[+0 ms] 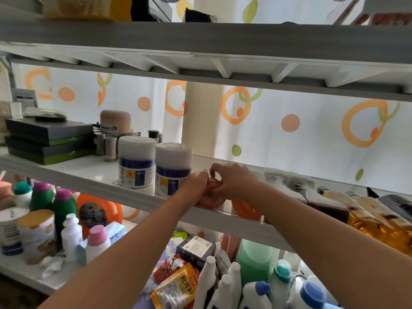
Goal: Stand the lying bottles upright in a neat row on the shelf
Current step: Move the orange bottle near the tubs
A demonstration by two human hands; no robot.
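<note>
Both my hands meet at the middle shelf [93,175]. My left hand [196,182] and my right hand [231,179] close around a reddish-brown bottle [211,197] that lies with its round base toward me. A second orange bottle [245,209] lies just right of it, partly under my right forearm. Further right, several amber bottles [367,210] with dark and white caps lie on their sides along the shelf. Two white jars with blue labels [136,163] stand upright to the left of my hands.
Dark flat boxes [49,139], small metal cans and a tan jar stand at the shelf's left end. The upper shelf [200,41] hangs close overhead. The shelf below is crowded with detergent bottles [62,204], tins and packets. A patterned curtain hangs behind.
</note>
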